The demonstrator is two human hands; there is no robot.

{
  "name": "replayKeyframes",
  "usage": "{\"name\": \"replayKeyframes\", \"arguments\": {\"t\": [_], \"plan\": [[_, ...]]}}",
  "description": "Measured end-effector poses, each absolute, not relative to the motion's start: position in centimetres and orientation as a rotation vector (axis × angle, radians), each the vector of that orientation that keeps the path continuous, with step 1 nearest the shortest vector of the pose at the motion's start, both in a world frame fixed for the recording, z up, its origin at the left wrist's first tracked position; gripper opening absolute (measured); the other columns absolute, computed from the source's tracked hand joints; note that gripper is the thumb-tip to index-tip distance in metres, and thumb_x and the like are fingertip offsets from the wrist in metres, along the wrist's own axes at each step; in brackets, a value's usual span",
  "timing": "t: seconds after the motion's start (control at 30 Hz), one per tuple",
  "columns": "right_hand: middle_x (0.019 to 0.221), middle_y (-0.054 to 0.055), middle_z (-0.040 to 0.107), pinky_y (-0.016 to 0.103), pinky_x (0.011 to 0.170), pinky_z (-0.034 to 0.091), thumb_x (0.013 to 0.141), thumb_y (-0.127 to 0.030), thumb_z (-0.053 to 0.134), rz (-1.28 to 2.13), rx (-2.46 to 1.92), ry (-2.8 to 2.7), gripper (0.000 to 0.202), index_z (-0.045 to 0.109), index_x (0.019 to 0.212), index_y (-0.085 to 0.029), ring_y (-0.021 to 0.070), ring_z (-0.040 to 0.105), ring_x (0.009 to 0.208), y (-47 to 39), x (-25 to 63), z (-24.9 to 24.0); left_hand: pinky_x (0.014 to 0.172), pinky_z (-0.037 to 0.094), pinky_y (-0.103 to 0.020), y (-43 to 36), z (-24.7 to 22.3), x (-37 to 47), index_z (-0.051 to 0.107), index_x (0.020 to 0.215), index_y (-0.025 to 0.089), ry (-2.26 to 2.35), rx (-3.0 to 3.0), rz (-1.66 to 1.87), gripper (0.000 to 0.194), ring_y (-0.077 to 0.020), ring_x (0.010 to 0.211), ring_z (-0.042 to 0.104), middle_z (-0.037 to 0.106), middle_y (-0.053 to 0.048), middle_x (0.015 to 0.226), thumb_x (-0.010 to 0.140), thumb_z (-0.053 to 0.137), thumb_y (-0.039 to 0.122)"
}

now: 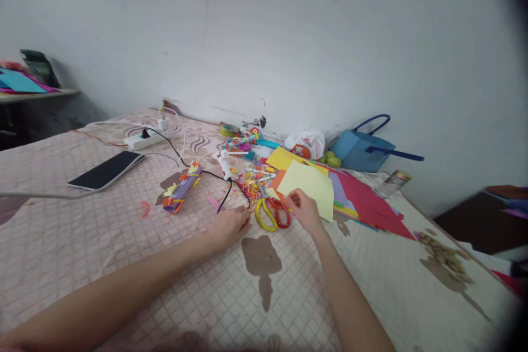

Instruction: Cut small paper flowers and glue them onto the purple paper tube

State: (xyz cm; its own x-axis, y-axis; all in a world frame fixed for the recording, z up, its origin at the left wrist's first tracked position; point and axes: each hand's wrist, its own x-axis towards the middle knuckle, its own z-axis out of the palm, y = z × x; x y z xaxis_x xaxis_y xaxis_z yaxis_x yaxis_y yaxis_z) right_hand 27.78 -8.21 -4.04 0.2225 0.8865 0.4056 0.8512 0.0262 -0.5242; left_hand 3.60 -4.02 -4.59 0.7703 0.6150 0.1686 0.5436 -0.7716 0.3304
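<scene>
- Cord snag seems the main risk: the black cord (211, 174) loops close to the left hand (231, 225), so a sideways sweep could topple the glue gun (224, 166).
- Scissors (258, 216) lie on the bench (305, 297) between the hands — a careless reach could nudge them into the paper scraps (246, 187).
- Their handles, yellow and red, face the wearer; the long axis runs away and slightly left, blades foremost.
- Left hand rests half-curled; right hand (303, 210) bends its fingers by the pale sheet (311, 184) — whether either grasps anything, I cannot tell.
</scene>
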Motion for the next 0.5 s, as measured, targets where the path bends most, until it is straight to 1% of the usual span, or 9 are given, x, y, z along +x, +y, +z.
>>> {"name": "replayKeyframes", "arguments": {"t": [0.07,0.13,0.23,0.37,0.5], "plan": [[0.067,0.003,0.061,0.025,0.054,0.040,0.084,-0.044,0.042,-0.033,-1.841,-1.499,0.026,0.051,0.077,-0.019,0.0155,0.055,0.057,-8.6,30.4,-3.4,0.057,0.036,-0.025,-4.1,-4.6,3.6,0.052,0.082,0.018,0.897,2.698,0.397,0.009,-0.0162,0.072,0.058,0.059,-0.005,0.087,0.081,0.044,0.023],[0.062,0.002,0.060,0.026,0.052,0.039,0.082,-0.042,0.043,-0.071,-1.874,-1.451,0.025,0.051,0.074,-0.019,0.0153,0.053,0.052,-9.0,32.9,-3.1,0.057,0.036,-0.025,-4.2,-4.5,3.6,0.051,0.084,0.018,0.898,2.700,0.411,0.009,-0.0166,0.072,0.057,0.060,-0.005,0.087,0.082,0.043,0.022],[0.057,0.001,0.058,0.026,0.051,0.038,0.080,-0.038,0.047,-0.075,-1.898,-1.445,0.022,0.051,0.069,-0.020,0.0156,0.052,0.049,-9.4,35.1,-3.4,0.057,0.034,-0.025,-4.6,-4.4,3.6,0.051,0.079,0.018,0.875,2.685,0.446,0.012,-0.0158,0.070,0.056,0.060,-0.004,0.084,0.083,0.040,0.021],[0.060,0.001,0.059,0.026,0.055,0.041,0.079,-0.035,0.048,-0.032,-1.860,-1.513,0.018,0.052,0.070,-0.020,0.0164,0.056,0.056,-8.8,34.0,-4.4,0.058,0.034,-0.024,-5.4,-4.3,3.6,0.049,0.073,0.018,0.789,2.621,0.481,0.011,-0.0147,0.069,0.054,0.059,-0.002,0.078,0.081,0.046,0.024],[0.073,0.003,0.063,0.025,0.062,0.043,0.079,-0.027,0.046,0.062,-1.762,-1.676,0.013,0.056,0.076,-0.019,0.0155,0.057,0.067,-6.4,31.1,-4.8,0.054,0.031,-0.023,-5.7,-4.5,3.9,0.044,0.069,0.018,0.831,2.533,0.569,0.014,-0.0132,0.062,0.049,0.055,0.000,0.071,0.076,0.052,0.027]]}}
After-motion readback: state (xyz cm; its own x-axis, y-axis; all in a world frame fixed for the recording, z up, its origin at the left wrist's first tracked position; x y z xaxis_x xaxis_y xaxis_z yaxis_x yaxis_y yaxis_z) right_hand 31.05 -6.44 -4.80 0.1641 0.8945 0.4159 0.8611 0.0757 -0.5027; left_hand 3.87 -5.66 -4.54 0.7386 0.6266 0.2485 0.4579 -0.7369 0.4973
